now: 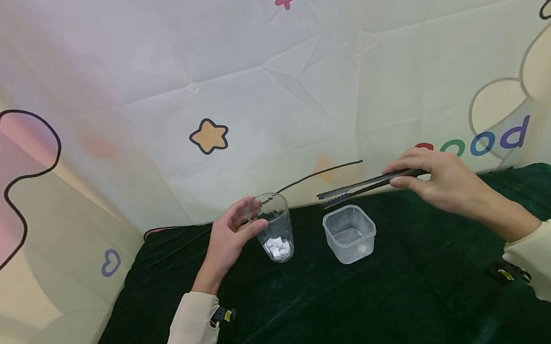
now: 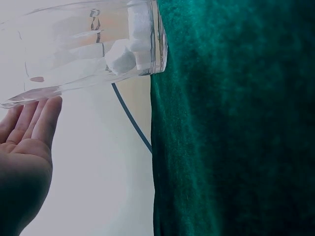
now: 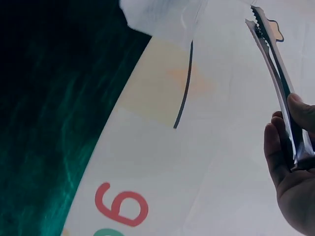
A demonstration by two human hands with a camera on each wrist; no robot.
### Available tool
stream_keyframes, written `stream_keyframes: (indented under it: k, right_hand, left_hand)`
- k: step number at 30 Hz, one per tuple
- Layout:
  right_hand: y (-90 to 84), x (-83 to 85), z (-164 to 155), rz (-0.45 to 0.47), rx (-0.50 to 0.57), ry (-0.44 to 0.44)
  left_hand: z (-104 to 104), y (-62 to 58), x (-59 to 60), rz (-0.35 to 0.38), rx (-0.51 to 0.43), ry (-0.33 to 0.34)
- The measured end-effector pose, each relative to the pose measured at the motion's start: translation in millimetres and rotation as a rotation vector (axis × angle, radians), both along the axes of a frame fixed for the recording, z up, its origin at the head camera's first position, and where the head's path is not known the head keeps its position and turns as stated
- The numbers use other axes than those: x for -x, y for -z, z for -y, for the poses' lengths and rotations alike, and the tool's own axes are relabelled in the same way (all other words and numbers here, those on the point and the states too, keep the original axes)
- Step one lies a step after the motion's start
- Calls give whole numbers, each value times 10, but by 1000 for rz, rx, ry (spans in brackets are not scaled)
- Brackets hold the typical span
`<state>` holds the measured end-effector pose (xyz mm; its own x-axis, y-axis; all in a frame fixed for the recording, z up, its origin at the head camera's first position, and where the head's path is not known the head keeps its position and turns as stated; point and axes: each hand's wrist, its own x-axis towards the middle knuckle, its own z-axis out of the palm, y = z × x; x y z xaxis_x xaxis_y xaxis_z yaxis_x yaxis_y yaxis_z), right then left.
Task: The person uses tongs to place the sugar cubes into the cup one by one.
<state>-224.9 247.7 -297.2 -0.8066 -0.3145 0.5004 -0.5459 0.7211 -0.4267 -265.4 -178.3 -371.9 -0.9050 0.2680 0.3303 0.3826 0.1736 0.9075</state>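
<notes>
My left hand [image 1: 229, 237] holds a clear drinking glass [image 1: 283, 224], thumb on the near side and fingers round the far side. The glass leans slightly, and several small white cubes [image 1: 278, 248] lie in its bottom. In the left wrist view the fingers [image 2: 47, 120] lie along the glass wall near the rim. My right hand [image 1: 437, 183] pinches a pair of dark metal tongs [image 1: 359, 184] between thumb and fingers. Their serrated tips are slightly apart, with nothing between them, above the back of a square translucent plastic box [image 1: 340, 248].
A dark green velvety cloth [image 1: 306, 315] covers the table under the glass and box. Behind stands a pale printed curtain [image 1: 261, 113] with a star, a flower and letters. The box is to the right of the glass, with a gap of cloth between them.
</notes>
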Motion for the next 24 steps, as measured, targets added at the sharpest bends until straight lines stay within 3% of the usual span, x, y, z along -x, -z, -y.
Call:
stream_keyframes:
  k: [8, 12, 24]
  right_hand:
    - [38, 1, -109, -29, -102, -25]
    - [70, -3, -141, -1, -126, -35]
    - [86, 52, -192, -41, -194, -97]
  left_hand:
    - [-3, -4, -5, 2, 6, -7]
    - [-6, -6, -7, 6, 8, -7]
    - [3, -16, -25, 15, 7, -6]
